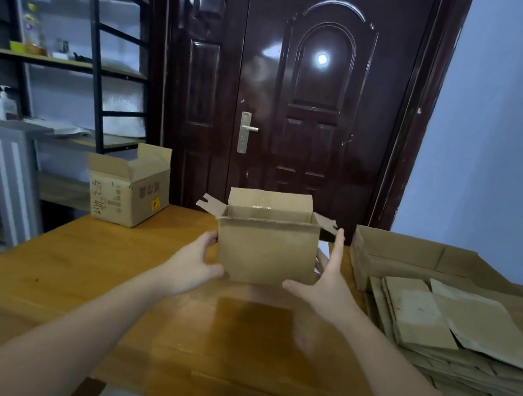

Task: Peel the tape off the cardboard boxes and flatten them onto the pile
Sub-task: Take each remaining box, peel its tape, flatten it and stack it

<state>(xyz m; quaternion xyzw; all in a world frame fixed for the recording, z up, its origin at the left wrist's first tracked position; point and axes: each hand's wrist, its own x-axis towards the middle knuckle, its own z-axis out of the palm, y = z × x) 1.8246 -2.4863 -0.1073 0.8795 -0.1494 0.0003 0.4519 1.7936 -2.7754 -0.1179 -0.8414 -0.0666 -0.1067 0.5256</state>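
A small brown cardboard box (265, 253) is held upright just above the wooden table (104, 275), its top flaps standing open. A shiny strip of tape shows on the inside of its far wall. My left hand (195, 262) grips its lower left corner, with the thumb at the front bottom edge. My right hand (325, 286) holds the right side, fingers reaching up along that wall and the thumb under the front bottom edge. The pile of flattened cardboard (457, 335) lies on the table to the right.
A larger open box with printed labels (131, 191) stands at the table's far left corner. A shallow opened carton (415, 256) lies behind the pile. A dark door (302, 101) is straight ahead, and a metal shelf rack (95, 69) stands at the left.
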